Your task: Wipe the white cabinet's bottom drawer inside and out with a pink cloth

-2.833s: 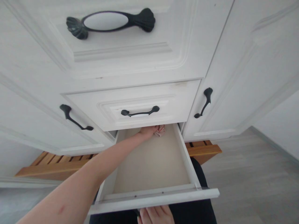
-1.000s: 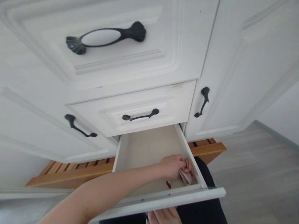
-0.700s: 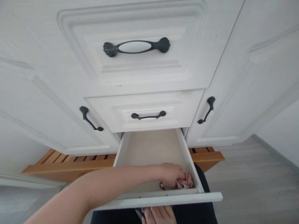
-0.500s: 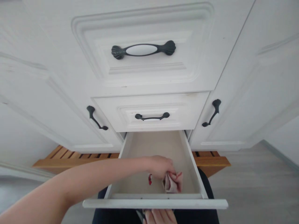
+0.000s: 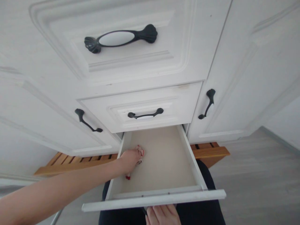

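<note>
Down inside the pulled-out drawer [image 5: 152,200], the left hand [image 5: 129,160] presses a crumpled pale cloth [image 5: 140,150] with red marks, on the drawer floor close to the left side wall. Its fingers are bunched together over the cloth, which pokes out beyond the fingertips, with a dark-patterned fold and a small red end showing below the hand; just how each finger grips is hidden. The right hand [image 5: 162,216] is at the outside of the drawer front, its fingers side by side and curled, their tips out of sight beneath the edge; a dark piece [image 5: 144,211] shows beside them, but I cannot tell whether they close around it. Right above, a white drawer front [image 5: 140,125] sits closed, with a black handle [image 5: 145,116] that has a pale inset. White cabinet doors flank it, and a slatted wooden bench [image 5: 211,152] juts out on both sides, above a greyish floor [image 5: 253,181]. Dark-clothed legs [image 5: 197,214] show under the open drawer.
</note>
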The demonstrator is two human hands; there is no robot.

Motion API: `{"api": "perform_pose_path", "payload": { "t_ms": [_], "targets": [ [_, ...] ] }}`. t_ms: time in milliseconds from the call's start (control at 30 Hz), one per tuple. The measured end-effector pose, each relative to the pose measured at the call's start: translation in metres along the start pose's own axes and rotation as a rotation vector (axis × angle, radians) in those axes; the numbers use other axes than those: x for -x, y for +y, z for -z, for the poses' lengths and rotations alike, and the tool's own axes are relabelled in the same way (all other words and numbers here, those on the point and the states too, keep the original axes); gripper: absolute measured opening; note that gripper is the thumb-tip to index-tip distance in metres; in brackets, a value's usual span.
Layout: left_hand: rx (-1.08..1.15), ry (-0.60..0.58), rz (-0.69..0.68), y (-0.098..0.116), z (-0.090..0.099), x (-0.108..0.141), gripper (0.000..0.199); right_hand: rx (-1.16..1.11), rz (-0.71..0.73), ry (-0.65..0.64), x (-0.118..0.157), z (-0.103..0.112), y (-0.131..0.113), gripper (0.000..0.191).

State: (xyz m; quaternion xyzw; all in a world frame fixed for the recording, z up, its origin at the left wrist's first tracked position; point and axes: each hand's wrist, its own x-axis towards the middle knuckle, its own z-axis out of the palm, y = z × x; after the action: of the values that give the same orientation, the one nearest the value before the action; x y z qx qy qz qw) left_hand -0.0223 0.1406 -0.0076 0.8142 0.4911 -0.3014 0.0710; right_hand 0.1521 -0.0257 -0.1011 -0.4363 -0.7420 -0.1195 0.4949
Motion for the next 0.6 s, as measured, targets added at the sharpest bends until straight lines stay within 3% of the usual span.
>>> {"api": "perform_pose_path", "payload": {
  "t_ms": [133,300,433,600],
  "targets": [
    [0.067,-0.103,-0.032,0.017,-0.006,0.029,0.057,-0.014,0.012,0.032,-0.014,0.006,0.001,0.038],
    [0.283,-0.232,-0.049,0.020,-0.006,0.056,0.063,-0.015,0.006,0.023,-0.015,0.008,0.002,0.038],
    [0.429,-0.170,-0.055,0.032,-0.007,0.049,0.064,-0.038,0.001,0.002,-0.010,0.009,0.001,0.037],
    [0.552,-0.104,-0.219,0.084,0.019,0.014,0.046,-0.034,-0.007,-0.011,-0.011,0.009,0.000,0.034]
  ]
}}
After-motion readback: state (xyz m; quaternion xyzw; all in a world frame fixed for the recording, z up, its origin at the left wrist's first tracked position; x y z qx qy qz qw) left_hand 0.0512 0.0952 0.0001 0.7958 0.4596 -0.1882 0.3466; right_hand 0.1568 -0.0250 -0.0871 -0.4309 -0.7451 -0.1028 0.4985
